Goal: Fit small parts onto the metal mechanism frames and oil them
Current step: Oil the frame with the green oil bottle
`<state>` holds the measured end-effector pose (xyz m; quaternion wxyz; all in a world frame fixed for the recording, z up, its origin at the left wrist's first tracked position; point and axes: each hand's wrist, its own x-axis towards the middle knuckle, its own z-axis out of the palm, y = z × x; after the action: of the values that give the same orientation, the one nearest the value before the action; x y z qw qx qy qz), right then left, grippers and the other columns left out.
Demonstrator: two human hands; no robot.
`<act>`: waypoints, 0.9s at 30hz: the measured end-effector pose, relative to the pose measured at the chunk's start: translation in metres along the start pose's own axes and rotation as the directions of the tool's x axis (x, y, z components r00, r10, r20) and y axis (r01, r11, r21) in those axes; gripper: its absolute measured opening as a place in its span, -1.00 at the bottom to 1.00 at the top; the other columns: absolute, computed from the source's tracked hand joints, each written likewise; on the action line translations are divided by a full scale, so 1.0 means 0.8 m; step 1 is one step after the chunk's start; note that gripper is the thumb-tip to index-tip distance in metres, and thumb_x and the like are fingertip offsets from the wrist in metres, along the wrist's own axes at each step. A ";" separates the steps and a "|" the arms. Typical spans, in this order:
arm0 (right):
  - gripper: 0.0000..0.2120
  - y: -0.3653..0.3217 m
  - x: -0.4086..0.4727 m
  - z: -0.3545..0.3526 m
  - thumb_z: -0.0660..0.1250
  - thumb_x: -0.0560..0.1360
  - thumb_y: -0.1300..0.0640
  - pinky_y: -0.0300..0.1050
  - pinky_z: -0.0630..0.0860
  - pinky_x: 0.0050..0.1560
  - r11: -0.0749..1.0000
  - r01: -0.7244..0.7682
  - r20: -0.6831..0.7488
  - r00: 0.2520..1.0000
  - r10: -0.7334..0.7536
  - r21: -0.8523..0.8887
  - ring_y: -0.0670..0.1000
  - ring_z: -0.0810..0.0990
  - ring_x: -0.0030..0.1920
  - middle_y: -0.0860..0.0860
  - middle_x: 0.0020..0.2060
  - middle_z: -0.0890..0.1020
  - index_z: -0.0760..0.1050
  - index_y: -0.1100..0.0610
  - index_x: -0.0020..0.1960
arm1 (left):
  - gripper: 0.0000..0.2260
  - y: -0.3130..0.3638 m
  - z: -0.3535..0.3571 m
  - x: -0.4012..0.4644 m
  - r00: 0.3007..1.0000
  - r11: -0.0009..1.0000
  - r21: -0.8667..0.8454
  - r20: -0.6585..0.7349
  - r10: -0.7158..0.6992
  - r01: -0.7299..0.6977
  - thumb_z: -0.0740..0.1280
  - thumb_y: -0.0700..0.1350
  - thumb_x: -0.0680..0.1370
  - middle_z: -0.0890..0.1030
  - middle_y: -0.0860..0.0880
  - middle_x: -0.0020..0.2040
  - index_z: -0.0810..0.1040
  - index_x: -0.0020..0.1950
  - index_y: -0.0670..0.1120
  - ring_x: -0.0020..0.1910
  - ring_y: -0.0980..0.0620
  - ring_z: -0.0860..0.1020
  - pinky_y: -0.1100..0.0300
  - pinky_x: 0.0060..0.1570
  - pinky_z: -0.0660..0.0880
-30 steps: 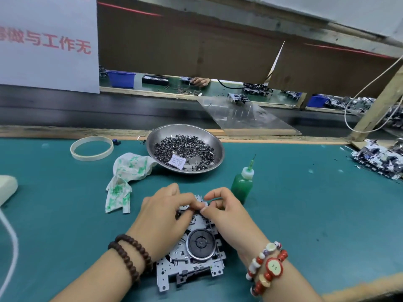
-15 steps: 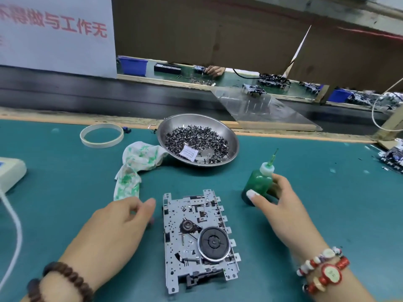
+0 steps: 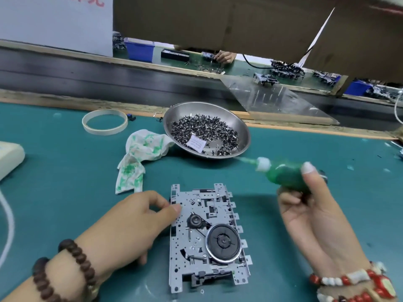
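Observation:
A grey metal mechanism frame (image 3: 202, 216) with a black flywheel lies flat on the green mat near the front edge. My left hand (image 3: 139, 223) rests against the frame's left side, its thumb tip on the plate. My right hand (image 3: 309, 210) grips a small green oil bottle (image 3: 283, 174), lifted off the mat and tipped sideways, its white nozzle pointing left toward the steel bowl (image 3: 242, 124). The bowl holds several small dark metal parts and a paper label.
A crumpled white-and-green cloth (image 3: 141, 153) lies left of the bowl, with a pale ring (image 3: 104, 122) behind it. A beige device (image 3: 8, 158) sits at the left edge. Beyond the mat run a conveyor and a clear sheet (image 3: 272, 101); another person's hand (image 3: 224, 56) works opposite.
My right hand has picked the oil bottle up from the mat and tipped it sideways. My left hand has moved right, onto the frame's left side.

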<state>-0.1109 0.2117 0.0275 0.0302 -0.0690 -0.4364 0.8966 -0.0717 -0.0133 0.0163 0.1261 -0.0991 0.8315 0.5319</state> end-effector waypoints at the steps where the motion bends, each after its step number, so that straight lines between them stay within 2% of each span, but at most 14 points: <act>1: -0.96 -0.001 0.000 0.001 0.36 0.27 0.08 -0.43 0.30 -0.55 0.997 -0.034 -0.002 0.999 0.034 0.071 -0.19 0.32 -0.46 -0.09 -0.26 0.58 0.57 0.02 -0.30 | -0.76 -0.001 0.001 0.001 1.000 0.999 -0.049 0.023 -0.008 0.010 0.31 0.06 0.47 0.27 0.03 -0.63 0.50 -0.30 -0.06 -0.69 0.04 0.24 0.27 -0.55 0.16; 3: -0.84 0.000 -0.001 0.001 0.35 0.28 0.00 -0.43 0.32 -0.56 0.994 -0.071 -0.002 0.997 0.071 0.086 -0.20 0.35 -0.48 -0.08 -0.20 0.58 0.50 0.00 -0.15 | -0.71 -0.002 0.002 0.003 0.997 0.990 -0.140 0.076 -0.020 0.030 0.33 0.00 0.47 0.23 0.02 -0.64 0.50 -0.43 -0.06 -0.69 0.07 0.19 0.29 -0.56 0.16; 5: -0.77 0.000 -0.002 0.001 0.33 0.28 -0.06 -0.42 0.36 -0.56 0.997 -0.068 -0.018 0.998 0.068 0.024 -0.21 0.43 -0.49 -0.08 -0.20 0.60 0.51 0.01 -0.10 | -0.66 -0.004 0.001 0.005 0.992 0.979 -0.199 0.121 -0.022 0.046 0.34 -0.03 0.48 0.19 0.02 -0.63 0.47 -0.50 -0.05 -0.69 0.09 0.16 0.31 -0.58 0.15; 9: -0.82 -0.002 -0.006 0.002 0.32 0.29 -0.03 -0.42 0.43 -0.49 0.999 0.030 -0.034 0.999 -0.031 -0.040 -0.19 0.49 -0.48 -0.09 -0.27 0.63 0.52 0.02 -0.16 | -0.61 -0.005 -0.001 0.009 0.987 0.965 -0.256 0.157 -0.018 0.058 0.33 -0.08 0.47 0.15 0.03 -0.64 0.35 -0.54 -0.06 -0.69 0.10 0.11 0.35 -0.64 0.17; 11: -0.93 -0.004 -0.007 -0.001 0.33 0.30 0.01 -0.42 0.42 -0.47 0.995 0.098 -0.069 0.993 -0.099 -0.015 -0.20 0.45 -0.48 -0.12 -0.31 0.61 0.54 -0.01 -0.25 | -0.61 -0.006 -0.001 0.010 0.987 0.961 -0.268 0.157 -0.022 0.064 0.33 -0.10 0.46 0.13 0.03 -0.64 0.32 -0.55 -0.06 -0.70 0.09 0.08 0.33 -0.67 0.17; 13: -0.91 -0.010 -0.007 -0.006 0.34 0.30 0.04 -0.44 0.38 -0.46 0.985 0.165 -0.138 0.978 -0.157 0.046 -0.21 0.41 -0.48 -0.14 -0.32 0.58 0.57 -0.02 -0.37 | -0.62 -0.008 0.000 0.011 0.988 0.959 -0.273 0.154 -0.030 0.072 0.33 -0.10 0.45 0.11 0.02 -0.63 0.30 -0.54 -0.06 -0.70 0.09 0.07 0.33 -0.69 0.17; 16: -0.96 -0.015 -0.006 -0.011 0.36 0.30 0.06 -0.45 0.34 -0.46 0.976 0.197 -0.197 0.964 -0.177 0.089 -0.20 0.35 -0.48 -0.13 -0.30 0.54 0.52 -0.02 -0.33 | -0.62 -0.011 0.000 0.013 0.985 0.967 -0.240 0.169 -0.045 0.086 0.32 -0.09 0.46 0.12 0.00 -0.63 0.29 -0.52 -0.08 -0.71 0.07 0.09 0.35 -0.68 0.16; 19: -0.88 -0.009 -0.009 -0.011 0.36 0.30 0.06 -0.43 0.35 -0.48 0.982 0.183 -0.138 0.973 -0.187 -0.041 -0.20 0.37 -0.49 -0.10 -0.29 0.53 0.45 0.00 -0.20 | -0.61 -0.010 0.000 0.013 0.983 0.970 -0.224 0.176 -0.058 0.098 0.31 -0.08 0.47 0.14 0.00 -0.62 0.28 -0.53 -0.06 -0.71 0.07 0.10 0.37 -0.67 0.15; 22: -0.90 0.002 -0.014 -0.007 0.48 0.29 0.08 -0.38 0.37 -0.49 0.929 0.253 -0.019 0.963 -0.268 -0.270 -0.18 0.44 -0.44 -0.05 -0.31 0.57 0.56 0.02 -0.30 | -0.58 -0.008 0.001 0.012 0.986 0.973 -0.215 0.161 -0.052 0.087 0.30 -0.10 0.47 0.13 0.00 -0.62 0.25 -0.56 -0.04 -0.71 0.06 0.10 0.38 -0.67 0.14; 24: -0.80 0.008 -0.018 -0.005 0.55 0.20 -0.09 -0.36 0.39 -0.46 0.867 0.307 0.069 0.950 -0.305 -0.392 -0.18 0.48 -0.40 -0.10 -0.35 0.59 0.61 -0.02 -0.31 | -0.57 -0.005 0.001 0.011 0.986 0.964 -0.247 0.153 -0.060 0.097 0.29 -0.14 0.48 0.12 0.01 -0.62 0.24 -0.57 -0.03 -0.71 0.08 0.08 0.38 -0.68 0.13; 27: -0.63 0.012 -0.021 -0.006 0.50 0.12 -0.28 -0.34 0.42 -0.41 0.805 0.353 0.156 0.935 -0.318 -0.477 -0.16 0.50 -0.34 -0.11 -0.34 0.60 0.61 -0.04 -0.26 | -0.56 -0.002 0.000 0.009 0.985 0.958 -0.266 0.160 -0.063 0.105 0.28 -0.16 0.49 0.11 0.02 -0.62 0.23 -0.57 -0.04 -0.71 0.10 0.07 0.36 -0.71 0.14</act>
<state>-0.0937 0.2077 0.0190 0.1542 0.0346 -0.6585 0.7358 -0.0782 -0.0144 0.0126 0.1961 -0.1106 0.7333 0.6415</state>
